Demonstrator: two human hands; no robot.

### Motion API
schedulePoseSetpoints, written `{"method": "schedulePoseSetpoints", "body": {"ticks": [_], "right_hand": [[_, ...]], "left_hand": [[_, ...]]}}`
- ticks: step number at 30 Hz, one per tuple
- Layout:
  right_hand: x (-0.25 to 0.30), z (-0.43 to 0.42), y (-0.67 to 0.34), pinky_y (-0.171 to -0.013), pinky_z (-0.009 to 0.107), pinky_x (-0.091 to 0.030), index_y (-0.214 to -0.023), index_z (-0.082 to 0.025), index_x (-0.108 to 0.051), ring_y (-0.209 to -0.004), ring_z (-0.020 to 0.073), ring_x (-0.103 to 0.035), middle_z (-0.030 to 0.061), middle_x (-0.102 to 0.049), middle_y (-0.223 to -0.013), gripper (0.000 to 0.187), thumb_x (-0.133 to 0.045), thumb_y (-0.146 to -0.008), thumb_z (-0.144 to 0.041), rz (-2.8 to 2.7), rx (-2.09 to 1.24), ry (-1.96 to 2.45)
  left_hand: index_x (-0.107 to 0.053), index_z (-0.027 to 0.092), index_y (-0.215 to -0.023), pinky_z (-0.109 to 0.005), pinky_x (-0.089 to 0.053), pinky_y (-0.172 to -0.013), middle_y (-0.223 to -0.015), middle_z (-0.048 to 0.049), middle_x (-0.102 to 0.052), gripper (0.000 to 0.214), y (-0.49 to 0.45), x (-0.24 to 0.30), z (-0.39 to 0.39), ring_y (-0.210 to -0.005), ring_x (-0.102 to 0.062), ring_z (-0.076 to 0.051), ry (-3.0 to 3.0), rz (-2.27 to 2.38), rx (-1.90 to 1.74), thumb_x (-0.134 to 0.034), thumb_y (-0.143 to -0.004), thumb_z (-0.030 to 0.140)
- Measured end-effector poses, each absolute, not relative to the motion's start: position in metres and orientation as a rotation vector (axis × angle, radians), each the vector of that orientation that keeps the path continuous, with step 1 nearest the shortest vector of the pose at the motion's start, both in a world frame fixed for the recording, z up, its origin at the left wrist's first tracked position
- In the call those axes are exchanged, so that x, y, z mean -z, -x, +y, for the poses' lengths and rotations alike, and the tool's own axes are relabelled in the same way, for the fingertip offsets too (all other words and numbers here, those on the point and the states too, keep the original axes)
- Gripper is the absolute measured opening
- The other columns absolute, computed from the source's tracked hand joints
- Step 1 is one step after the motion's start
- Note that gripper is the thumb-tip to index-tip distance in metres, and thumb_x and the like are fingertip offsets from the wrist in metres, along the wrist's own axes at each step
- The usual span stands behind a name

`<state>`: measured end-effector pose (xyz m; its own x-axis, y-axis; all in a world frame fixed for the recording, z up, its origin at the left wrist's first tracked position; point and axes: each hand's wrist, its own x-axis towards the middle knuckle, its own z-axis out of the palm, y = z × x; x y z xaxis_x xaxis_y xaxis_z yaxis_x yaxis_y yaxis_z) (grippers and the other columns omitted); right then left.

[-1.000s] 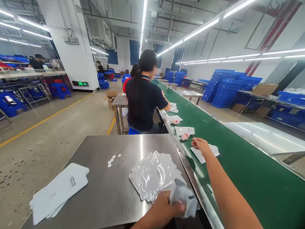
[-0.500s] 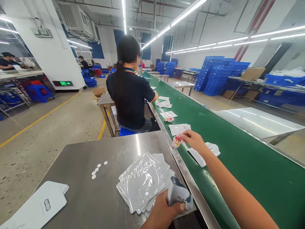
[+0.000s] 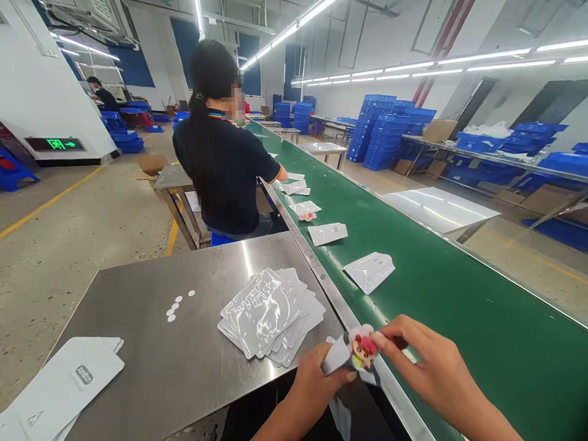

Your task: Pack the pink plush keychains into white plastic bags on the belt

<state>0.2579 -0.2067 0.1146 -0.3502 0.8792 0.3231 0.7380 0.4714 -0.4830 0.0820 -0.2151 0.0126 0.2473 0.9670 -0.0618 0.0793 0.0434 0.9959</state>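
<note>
My left hand [image 3: 315,382] is closed around a white plastic pouch [image 3: 338,356] at the near corner of the steel table. Between the fingertips of my right hand [image 3: 426,354] is a small cartoon figure [image 3: 363,348] with pink-red hair. The figure sits right at the mouth of the pouch; whether its lower end is inside I cannot tell. A fanned pile of glossy pouches [image 3: 268,314] lies on the table close to my left hand. Printed white pouches [image 3: 63,383] are stacked at the table's left corner. Several white round stickers or discs [image 3: 175,306] lie between the two piles.
A green conveyor belt [image 3: 422,293] runs away along the right, with a metal edge beside the table. On it lie a nearby pouch [image 3: 370,271] and several farther ones. A co-worker [image 3: 219,165] sits ahead by the belt. Blue crates [image 3: 382,130] stand beyond.
My right hand has brought the figure from over the belt back to the pouch in my left hand. The view has shifted to the right.
</note>
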Motion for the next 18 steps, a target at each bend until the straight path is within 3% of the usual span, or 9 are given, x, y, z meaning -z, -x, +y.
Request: {"method": "schedulePoseSetpoints", "body": {"ticks": [3, 6, 10, 14, 16, 18], "right_hand": [[-0.108, -0.219, -0.258, -0.059, 0.022, -0.044, -0.079, -0.022, -0.059, -0.064, 0.0109, -0.055, 0.0002, -0.058, -0.073, 0.017, -0.046, -0.088, -0.028, -2.32, -0.427, 1.295], [-0.102, -0.229, -0.257, -0.072, 0.027, -0.047, -0.08, -0.023, -0.063, -0.088, 0.0163, -0.057, 0.0048, -0.061, -0.094, 0.02, -0.045, -0.088, -0.028, -2.446, -0.347, 1.246], [-0.103, -0.25, -0.253, -0.096, 0.041, -0.039, -0.092, -0.03, -0.067, -0.125, 0.0255, -0.035, 0.0004, -0.044, -0.134, 0.02, -0.049, -0.085, -0.036, -2.711, -0.331, 1.2], [-0.104, -0.264, -0.255, -0.101, 0.046, -0.035, -0.094, -0.029, -0.068, -0.125, 0.0281, -0.037, -0.0003, -0.042, -0.136, 0.024, -0.049, -0.084, -0.04, -2.725, -0.313, 1.248], [-0.102, -0.263, -0.268, -0.099, 0.041, -0.039, -0.097, -0.032, -0.068, -0.119, 0.0263, -0.045, -0.0006, -0.046, -0.133, 0.024, -0.048, -0.085, -0.037, -2.649, -0.332, 1.279], [-0.098, -0.256, -0.29, -0.087, 0.032, -0.049, -0.101, -0.034, -0.066, -0.106, 0.0233, -0.055, 0.0, -0.053, -0.125, 0.025, -0.048, -0.084, -0.037, -2.526, -0.417, 1.329]], "left_hand": [[-0.065, 0.015, -0.093, -0.023, -0.039, -0.064, -0.081, -0.0001, -0.063, 0.035, -0.085, -0.012, -0.23, -0.072, -0.053, -0.015, -1.275, 0.937, -0.844, -0.073, -0.062, 0.03], [-0.062, 0.015, -0.101, -0.023, -0.04, -0.067, -0.085, 0.0002, -0.062, 0.043, -0.084, -0.014, -0.242, -0.076, -0.053, -0.014, -1.205, 0.877, -0.823, -0.073, -0.062, 0.03], [-0.062, 0.018, -0.103, -0.025, -0.042, -0.07, -0.09, -0.0005, -0.064, 0.044, -0.083, -0.019, -0.255, -0.08, -0.055, -0.017, -1.376, 0.966, -0.811, -0.072, -0.063, 0.033], [-0.063, 0.022, -0.105, -0.029, -0.043, -0.08, -0.099, -0.0014, -0.066, 0.033, -0.085, -0.035, -0.263, -0.088, -0.059, -0.019, -1.616, 0.894, -0.819, -0.064, -0.073, 0.03], [-0.054, 0.023, -0.12, -0.033, -0.04, -0.092, -0.117, -0.0043, -0.06, 0.053, -0.078, -0.046, -0.261, -0.105, -0.055, -0.023, -1.682, 0.785, -0.816, -0.067, -0.07, 0.035], [-0.033, 0.023, -0.136, -0.038, -0.031, -0.103, -0.137, -0.0081, -0.042, 0.081, -0.062, -0.055, -0.253, -0.123, -0.041, -0.027, -1.696, 0.755, -0.837, -0.069, -0.067, 0.045]]}}
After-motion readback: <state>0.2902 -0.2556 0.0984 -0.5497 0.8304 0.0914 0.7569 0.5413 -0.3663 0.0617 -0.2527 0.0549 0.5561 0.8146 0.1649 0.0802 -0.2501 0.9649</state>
